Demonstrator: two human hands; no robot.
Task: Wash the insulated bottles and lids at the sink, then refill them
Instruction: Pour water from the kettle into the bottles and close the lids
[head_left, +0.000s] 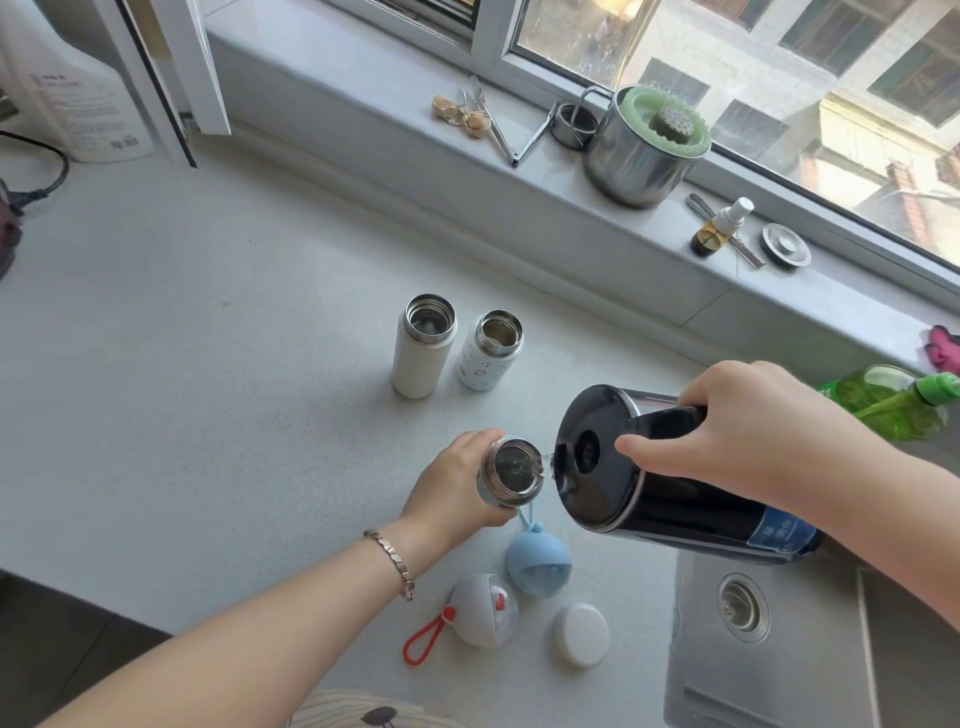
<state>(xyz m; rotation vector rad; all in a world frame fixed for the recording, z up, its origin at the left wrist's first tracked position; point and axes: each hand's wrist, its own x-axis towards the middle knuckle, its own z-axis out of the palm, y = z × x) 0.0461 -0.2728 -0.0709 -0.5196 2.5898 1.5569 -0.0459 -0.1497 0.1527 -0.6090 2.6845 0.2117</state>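
While my left hand (457, 491) wraps the blue bottle (511, 470) mid-body beside the sink (789, 670) and my right hand (753, 431) clamps the handle of the tilted kettle (649, 501), I judge the bottle slick and growing heavier; two open bottles (423, 358) stand beyond.

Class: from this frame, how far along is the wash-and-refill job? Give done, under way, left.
Done, apparently: washing, as all bottles are out of the sink. In hand: the right hand tips the kettle into the blue bottle, gripped by the left hand. Left: white bottle and patterned bottle stand open, fill unclear; blue lid, red-looped lid and white lid lie off.
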